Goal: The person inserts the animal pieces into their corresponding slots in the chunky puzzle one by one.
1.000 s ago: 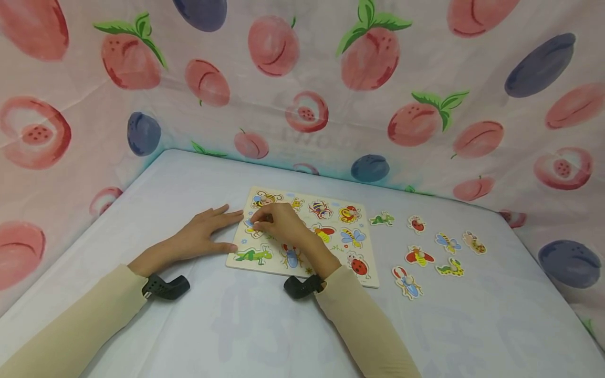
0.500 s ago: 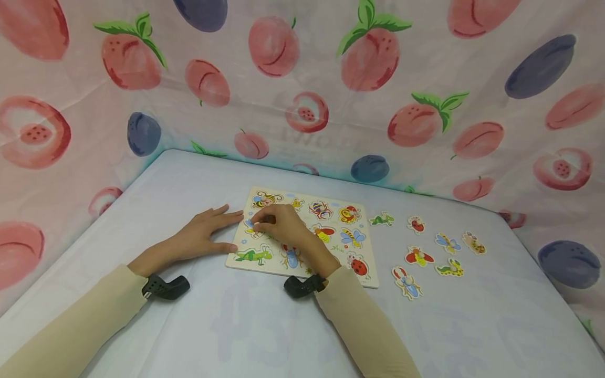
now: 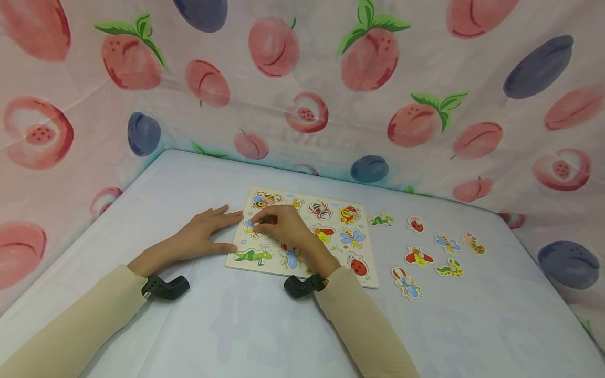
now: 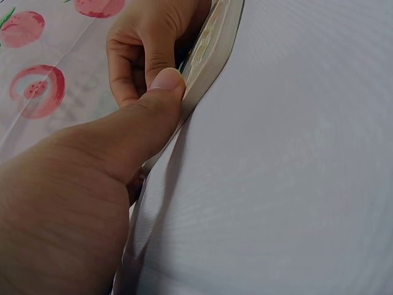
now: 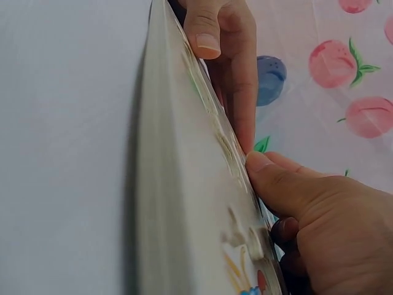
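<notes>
A pale wooden peg puzzle board (image 3: 276, 266) printed with insects lies on the white-covered table. My right hand (image 3: 285, 228) reaches over it, thumb and forefinger pinching a small blue-and-yellow insect puzzle piece (image 3: 253, 233) at the board's left side; the fingers partly cover the piece. Spread out on the left, my left hand (image 3: 203, 236) touches the board's left edge with its fingertips. In the left wrist view the left thumb (image 4: 166, 80) presses on that edge. The right wrist view shows the right thumb (image 5: 261, 163) low over the board, its pinch partly hidden.
Right of the board lie several loose pieces, among them a grasshopper (image 3: 381, 219), a ladybug (image 3: 416, 224), a blue-winged insect (image 3: 447, 243), a red-winged bug (image 3: 418, 256), a caterpillar (image 3: 450, 268) and a stag beetle (image 3: 406, 283). A peach-print cloth (image 3: 321, 136) walls the table's back and sides.
</notes>
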Tool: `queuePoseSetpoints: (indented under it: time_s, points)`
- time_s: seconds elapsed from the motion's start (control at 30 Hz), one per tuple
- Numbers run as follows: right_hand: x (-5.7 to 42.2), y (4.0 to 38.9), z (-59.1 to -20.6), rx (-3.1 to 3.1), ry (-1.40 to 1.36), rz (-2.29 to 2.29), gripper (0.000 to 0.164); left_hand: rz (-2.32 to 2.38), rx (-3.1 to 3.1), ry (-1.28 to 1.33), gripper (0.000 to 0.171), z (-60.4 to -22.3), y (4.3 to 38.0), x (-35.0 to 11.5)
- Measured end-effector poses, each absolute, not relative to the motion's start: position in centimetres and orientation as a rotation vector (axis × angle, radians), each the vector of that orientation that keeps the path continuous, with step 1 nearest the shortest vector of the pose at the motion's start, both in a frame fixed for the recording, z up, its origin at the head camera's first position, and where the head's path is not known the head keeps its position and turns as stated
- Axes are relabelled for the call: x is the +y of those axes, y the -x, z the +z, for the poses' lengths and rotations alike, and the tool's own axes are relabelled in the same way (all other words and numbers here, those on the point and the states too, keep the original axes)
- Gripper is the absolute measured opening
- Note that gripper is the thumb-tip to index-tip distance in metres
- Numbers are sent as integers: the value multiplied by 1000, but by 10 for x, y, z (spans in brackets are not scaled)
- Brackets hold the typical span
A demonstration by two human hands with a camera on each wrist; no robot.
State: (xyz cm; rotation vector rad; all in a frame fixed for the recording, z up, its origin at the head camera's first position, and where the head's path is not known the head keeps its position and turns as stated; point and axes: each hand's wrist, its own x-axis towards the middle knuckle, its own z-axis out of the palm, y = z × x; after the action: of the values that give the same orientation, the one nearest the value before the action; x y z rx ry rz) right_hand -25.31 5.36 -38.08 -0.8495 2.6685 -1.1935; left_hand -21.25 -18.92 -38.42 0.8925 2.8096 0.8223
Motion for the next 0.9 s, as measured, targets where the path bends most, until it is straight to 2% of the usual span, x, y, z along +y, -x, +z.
queuePoseSetpoints:
  time_s: [0.9]
  points:
    - [53,248,-383,2748,762,-1269,6,838,2805,-884,79,-383,213,-189]
